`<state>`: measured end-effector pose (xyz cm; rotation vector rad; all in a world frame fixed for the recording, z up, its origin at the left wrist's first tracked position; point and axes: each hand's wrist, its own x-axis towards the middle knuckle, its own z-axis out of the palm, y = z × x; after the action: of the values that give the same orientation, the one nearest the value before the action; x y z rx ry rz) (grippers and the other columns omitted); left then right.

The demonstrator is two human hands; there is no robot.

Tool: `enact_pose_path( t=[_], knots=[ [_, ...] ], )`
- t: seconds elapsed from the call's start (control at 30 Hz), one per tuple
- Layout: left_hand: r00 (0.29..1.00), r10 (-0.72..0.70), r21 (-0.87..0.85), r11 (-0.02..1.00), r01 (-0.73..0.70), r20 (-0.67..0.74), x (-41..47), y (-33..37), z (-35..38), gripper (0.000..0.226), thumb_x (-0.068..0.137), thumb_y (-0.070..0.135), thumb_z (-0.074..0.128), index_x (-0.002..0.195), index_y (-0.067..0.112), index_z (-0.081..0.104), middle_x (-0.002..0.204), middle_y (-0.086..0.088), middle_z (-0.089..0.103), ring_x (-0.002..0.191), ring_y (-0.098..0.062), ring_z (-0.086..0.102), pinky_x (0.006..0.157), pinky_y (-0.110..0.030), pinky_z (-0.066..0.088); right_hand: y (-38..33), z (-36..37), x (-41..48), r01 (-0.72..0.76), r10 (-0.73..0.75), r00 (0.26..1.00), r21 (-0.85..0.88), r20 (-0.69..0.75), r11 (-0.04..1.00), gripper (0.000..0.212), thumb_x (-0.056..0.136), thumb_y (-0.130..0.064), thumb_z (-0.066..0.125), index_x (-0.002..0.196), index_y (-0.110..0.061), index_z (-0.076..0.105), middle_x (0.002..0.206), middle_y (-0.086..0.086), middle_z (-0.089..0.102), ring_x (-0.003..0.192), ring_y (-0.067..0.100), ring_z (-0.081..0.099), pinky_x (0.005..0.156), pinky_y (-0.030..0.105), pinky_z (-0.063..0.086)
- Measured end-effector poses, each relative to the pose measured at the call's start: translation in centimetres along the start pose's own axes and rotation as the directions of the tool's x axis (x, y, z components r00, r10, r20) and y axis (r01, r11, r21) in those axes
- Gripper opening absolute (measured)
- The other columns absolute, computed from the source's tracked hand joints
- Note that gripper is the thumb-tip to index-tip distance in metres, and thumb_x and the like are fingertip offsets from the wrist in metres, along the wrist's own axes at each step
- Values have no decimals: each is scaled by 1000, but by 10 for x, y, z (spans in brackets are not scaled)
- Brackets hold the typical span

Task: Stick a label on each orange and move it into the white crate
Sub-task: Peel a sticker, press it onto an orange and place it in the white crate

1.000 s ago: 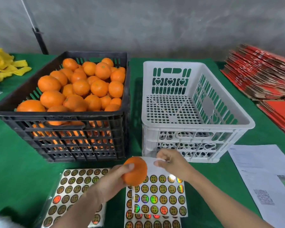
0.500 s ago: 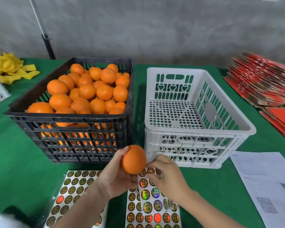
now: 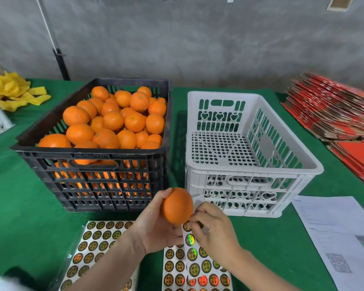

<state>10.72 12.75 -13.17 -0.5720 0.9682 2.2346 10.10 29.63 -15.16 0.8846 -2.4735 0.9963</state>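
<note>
The orange [image 3: 178,205] is smooth-skinned and evenly bright, with a soft sheen and no label showing on the side that faces the camera. It is slightly oval. Its long axis runs roughly up and down in the view, with the top leaning a little to the left. Neither the stem end nor the navel can be seen.

It is held in the air above the bench [image 3: 19,206], in front of the gap between the black crate [image 3: 93,156] and the white crate [image 3: 250,168], and over the top edge of a label sheet [image 3: 189,267].

The left grip [image 3: 156,229] is closed around the orange, cupping it from the left and from below. The thumb lies on the upper left of the orange, and the fingers are hidden behind it.

The right grip [image 3: 214,232] has its fingers curled, with the tips gathered against the lower right side of the orange. It cannot be told whether they pinch a label there.

The black crate is heaped with oranges. The white crate beside it shows only its perforated floor. A second label sheet [image 3: 93,244] lies on the bench under the left forearm.
</note>
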Motion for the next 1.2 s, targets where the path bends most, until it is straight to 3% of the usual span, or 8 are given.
enact_pose_path(
  t=[0.2, 0.3, 0.43, 0.5, 0.57, 0.77, 0.97, 1.2],
  knots=[
    [998, -55, -67, 996, 55, -8, 0, 5, 2, 78, 50, 55, 73, 100, -3, 61, 73, -18, 63, 57, -30, 63, 62, -39, 56, 5, 0, -2, 208, -213, 975, -74, -67, 975, 10, 73, 1, 76, 75, -7, 71, 77, 3, 63, 69, 17, 58, 60, 24, 49],
    [997, -77, -20, 997, 76, -7, -2, 8, 0, 86, 55, 58, 71, 110, -6, 59, 91, -23, 68, 76, -35, 68, 72, -44, 58, -3, -8, -1, 36, -26, 998, 199, -51, 979, 11, 80, -1, 70, 78, -12, 69, 76, -4, 62, 72, 6, 55, 63, 17, 46],
    [999, 44, 78, 996, -44, 6, -4, 7, -5, 91, 56, 54, 78, 126, 0, 53, 103, -25, 69, 86, -36, 70, 71, -43, 59, -16, -36, 19, -389, 489, 872, 643, 26, 660, 18, 84, -13, 64, 74, -27, 68, 74, -2, 65, 72, 12, 59, 71, 24, 50],
    [993, 118, 120, 986, -120, 24, -6, 6, -8, 103, 35, 48, 94, 121, 5, 55, 94, -19, 73, 80, -30, 72, 65, -37, 59, -21, -46, 31, -491, 566, 801, 751, 192, 441, 21, 83, -6, 64, 70, -22, 70, 78, 5, 67, 75, 19, 58, 78, 33, 50],
    [987, 139, 176, 973, -151, 80, -7, 4, -9, 108, 21, 43, 98, 115, 6, 60, 93, -14, 74, 80, -24, 72, 65, -33, 59, -30, -51, 39, -558, 558, 768, 755, 313, 345, 21, 82, -2, 64, 68, -16, 71, 94, 11, 69, 82, 22, 59, 85, 37, 49],
    [965, 160, 229, 951, -208, 209, -12, 5, -4, 97, 33, 42, 98, 116, 5, 63, 102, -12, 71, 89, -18, 70, 71, -28, 56, -46, -49, 39, -555, 519, 813, 618, 264, 556, 27, 80, -4, 69, 60, -22, 71, 105, -5, 67, 100, 8, 61, 85, 26, 49],
    [959, 172, 235, 945, -226, 227, -17, 5, 0, 99, 39, 48, 94, 122, 7, 61, 114, -13, 68, 98, -19, 67, 78, -29, 55, -54, -43, 33, -493, 526, 836, 638, 157, 592, 31, 81, -2, 68, 58, -23, 71, 104, -5, 65, 92, 5, 61, 81, 19, 48],
    [947, 165, 235, 944, -233, 274, -18, 3, 10, 77, 49, 56, 89, 112, 15, 73, 129, -14, 61, 102, -18, 63, 89, -32, 50, -55, -33, 28, -404, 484, 875, 527, -15, 747, 23, 79, -4, 71, 67, -23, 64, 99, -16, 63, 91, 5, 59, 84, 28, 50]
  ],
)
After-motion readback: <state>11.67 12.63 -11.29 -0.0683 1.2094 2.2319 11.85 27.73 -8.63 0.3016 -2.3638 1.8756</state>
